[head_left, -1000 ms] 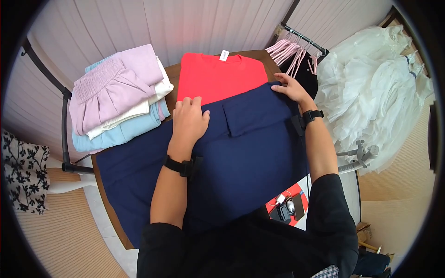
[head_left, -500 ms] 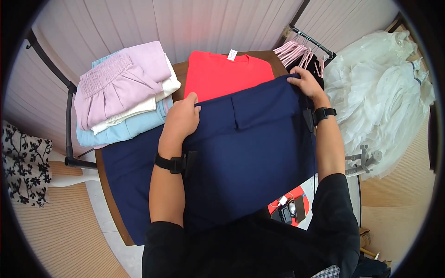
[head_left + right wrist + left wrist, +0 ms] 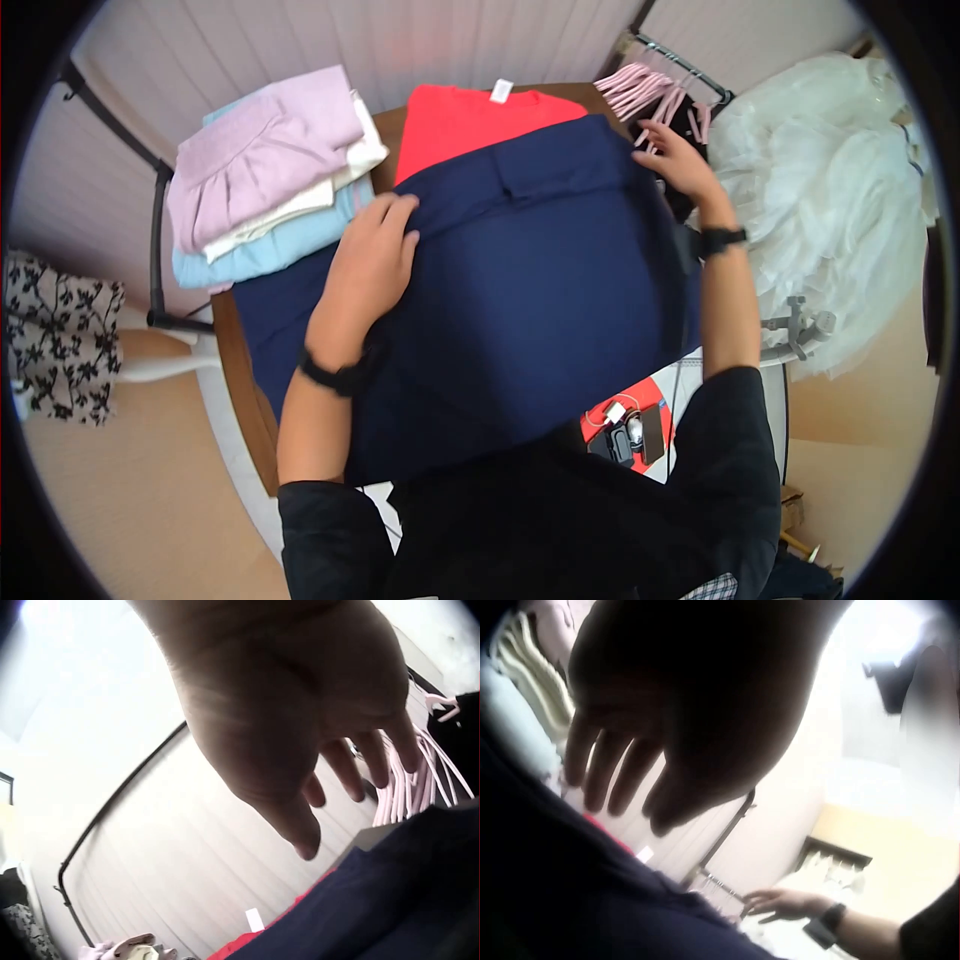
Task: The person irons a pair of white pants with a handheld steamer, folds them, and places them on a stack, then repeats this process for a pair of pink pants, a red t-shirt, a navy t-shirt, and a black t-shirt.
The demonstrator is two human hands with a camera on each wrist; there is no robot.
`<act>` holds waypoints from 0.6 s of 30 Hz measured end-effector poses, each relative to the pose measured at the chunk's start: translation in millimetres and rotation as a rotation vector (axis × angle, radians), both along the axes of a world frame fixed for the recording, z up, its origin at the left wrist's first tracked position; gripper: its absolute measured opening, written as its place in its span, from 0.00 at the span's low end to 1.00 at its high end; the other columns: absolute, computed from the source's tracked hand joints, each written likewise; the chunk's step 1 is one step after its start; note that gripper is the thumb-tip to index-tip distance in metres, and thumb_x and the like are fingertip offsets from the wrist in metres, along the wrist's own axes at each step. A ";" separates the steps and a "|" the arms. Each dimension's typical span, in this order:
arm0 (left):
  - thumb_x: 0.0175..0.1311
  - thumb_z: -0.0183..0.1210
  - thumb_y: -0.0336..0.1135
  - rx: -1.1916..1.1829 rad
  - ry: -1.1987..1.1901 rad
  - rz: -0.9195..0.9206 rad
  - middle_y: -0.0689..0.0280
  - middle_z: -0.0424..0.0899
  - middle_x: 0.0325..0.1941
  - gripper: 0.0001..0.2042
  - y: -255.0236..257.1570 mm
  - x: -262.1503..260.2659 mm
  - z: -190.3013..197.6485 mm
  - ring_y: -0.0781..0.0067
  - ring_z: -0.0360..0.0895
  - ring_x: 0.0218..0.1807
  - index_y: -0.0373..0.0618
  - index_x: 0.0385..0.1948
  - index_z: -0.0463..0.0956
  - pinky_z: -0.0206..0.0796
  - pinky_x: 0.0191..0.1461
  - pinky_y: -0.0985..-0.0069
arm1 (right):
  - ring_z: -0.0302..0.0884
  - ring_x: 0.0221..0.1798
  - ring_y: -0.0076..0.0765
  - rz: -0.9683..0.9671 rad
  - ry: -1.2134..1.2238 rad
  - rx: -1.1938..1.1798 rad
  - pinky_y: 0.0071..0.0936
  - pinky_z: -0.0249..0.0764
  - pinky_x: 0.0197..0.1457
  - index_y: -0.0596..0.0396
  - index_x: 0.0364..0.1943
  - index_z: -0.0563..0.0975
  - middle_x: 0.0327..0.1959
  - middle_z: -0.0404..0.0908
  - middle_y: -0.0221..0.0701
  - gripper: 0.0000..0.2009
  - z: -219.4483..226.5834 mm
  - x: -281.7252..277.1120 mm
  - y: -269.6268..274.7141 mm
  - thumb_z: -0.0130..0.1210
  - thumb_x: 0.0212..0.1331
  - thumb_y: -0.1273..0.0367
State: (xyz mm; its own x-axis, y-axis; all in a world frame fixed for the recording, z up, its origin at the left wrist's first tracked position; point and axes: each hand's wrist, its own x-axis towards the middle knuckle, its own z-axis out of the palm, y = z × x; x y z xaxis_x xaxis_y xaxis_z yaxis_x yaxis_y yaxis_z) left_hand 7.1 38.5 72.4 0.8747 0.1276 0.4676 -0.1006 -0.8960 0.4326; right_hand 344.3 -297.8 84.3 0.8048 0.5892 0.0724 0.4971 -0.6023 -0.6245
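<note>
A navy blue garment (image 3: 540,280) with a folded band along its far edge is spread across the table, overlapping the lower part of a folded red shirt (image 3: 460,125). My left hand (image 3: 368,255) is over its left side, near the far edge. The left wrist view shows that hand's fingers (image 3: 604,769) loosely extended, with nothing between them. At the garment's far right corner, my right hand (image 3: 680,165) hovers just beyond the cloth. Its fingers (image 3: 367,761) are spread and hold nothing in the right wrist view.
Folded lilac, white and light blue clothes (image 3: 270,170) are stacked at the table's left. Pink hangers (image 3: 640,90) hang on a rack at the back right. A white ruffled dress (image 3: 820,200) stands to the right, and small devices lie on a red surface (image 3: 655,395) near my body.
Both hands have let go of the navy garment's far edge. The garment sits farther over the red shirt. My left hand has drawn back to the left, my right hand off the corner.
</note>
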 end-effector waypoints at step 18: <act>0.57 0.66 0.39 0.009 0.468 0.479 0.49 0.64 0.70 0.29 82.0 -167.5 -36.6 0.47 0.59 0.72 0.43 0.62 0.69 0.58 0.71 0.64 | 0.51 0.75 0.60 0.117 -0.196 -0.240 0.48 0.54 0.74 0.52 0.59 0.72 0.70 0.61 0.46 0.26 -36.7 -269.7 -68.6 0.62 0.53 0.68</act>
State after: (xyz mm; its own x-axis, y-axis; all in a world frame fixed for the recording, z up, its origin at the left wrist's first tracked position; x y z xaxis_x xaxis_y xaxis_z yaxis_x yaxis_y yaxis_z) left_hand -160.4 120.6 35.9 0.8331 0.5503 0.0552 0.5058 -0.7985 0.3265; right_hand 74.5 -366.4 47.6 0.7150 0.6960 0.0668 0.6683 -0.6522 -0.3577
